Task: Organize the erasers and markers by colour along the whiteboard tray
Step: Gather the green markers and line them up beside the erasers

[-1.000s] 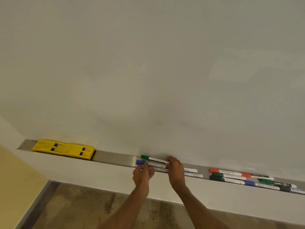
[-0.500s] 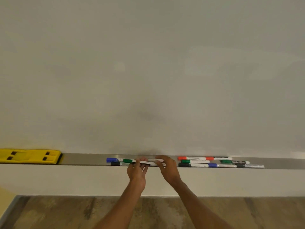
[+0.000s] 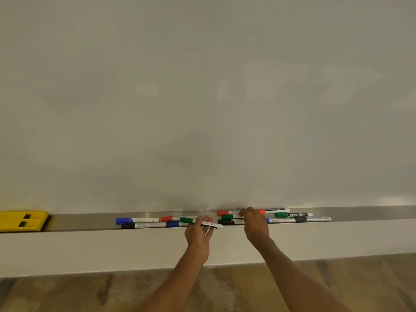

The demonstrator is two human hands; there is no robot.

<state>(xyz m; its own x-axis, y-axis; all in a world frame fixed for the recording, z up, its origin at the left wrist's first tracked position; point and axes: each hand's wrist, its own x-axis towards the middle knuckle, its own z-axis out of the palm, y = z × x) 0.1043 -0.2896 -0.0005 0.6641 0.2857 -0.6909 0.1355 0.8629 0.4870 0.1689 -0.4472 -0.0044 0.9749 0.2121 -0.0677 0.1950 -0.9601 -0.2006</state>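
Note:
My left hand [image 3: 199, 234] holds a green-capped marker [image 3: 189, 220] just above the front of the metal tray [image 3: 90, 220]. Left of it lie a blue marker [image 3: 135, 220], a black marker [image 3: 141, 225], a red marker [image 3: 173, 218] and another blue one [image 3: 174, 224]. My right hand [image 3: 254, 224] rests on a second cluster, fingers curled over a red marker [image 3: 225, 213] and a green marker [image 3: 228, 216]; whether it grips one is hidden. A black marker [image 3: 227, 222] lies below them. More markers [image 3: 292, 215] extend right. A yellow eraser [image 3: 23, 221] sits at the tray's far left.
The blank whiteboard [image 3: 202, 97] fills the view above the tray. A pale wall ledge [image 3: 90, 251] runs under the tray, with wood-patterned floor [image 3: 67, 291] below. Bare tray stretches between eraser and markers, and right of the second cluster [image 3: 371, 212].
My left hand has lifted the green-capped marker off the left cluster. My right hand has shifted right onto the second cluster. The camera view has also panned.

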